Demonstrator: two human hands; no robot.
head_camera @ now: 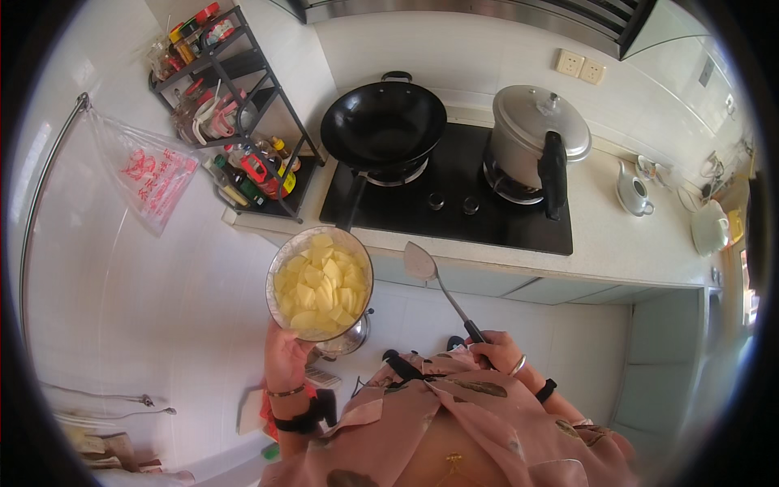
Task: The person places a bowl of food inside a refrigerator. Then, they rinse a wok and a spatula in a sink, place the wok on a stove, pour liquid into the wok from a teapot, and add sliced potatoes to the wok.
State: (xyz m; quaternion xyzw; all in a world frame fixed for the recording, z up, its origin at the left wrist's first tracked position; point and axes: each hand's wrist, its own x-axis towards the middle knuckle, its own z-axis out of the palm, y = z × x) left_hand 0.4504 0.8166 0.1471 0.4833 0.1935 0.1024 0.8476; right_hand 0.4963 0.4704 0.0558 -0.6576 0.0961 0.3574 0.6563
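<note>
My left hand (289,353) grips the near rim of a round bowl (273,316) filled with cut pale yellow potato pieces (322,283). In my right hand (499,352) is the dark handle of a metal wok spatula (421,262), its blade pointing up and left, in front of the counter edge. A black wok (383,125) stands on the left burner; its long handle points towards me, its end beside the bowl's far rim. I cannot tell whether the handle and bowl touch. The wok's inside shows no food.
A pressure cooker (526,137) stands on the right burner of the black gas hob (401,210), its handle reaching over the front. Left of the hob is a metal rack (286,115) with bottles and jars. A small teapot (633,192) sits on the counter at right.
</note>
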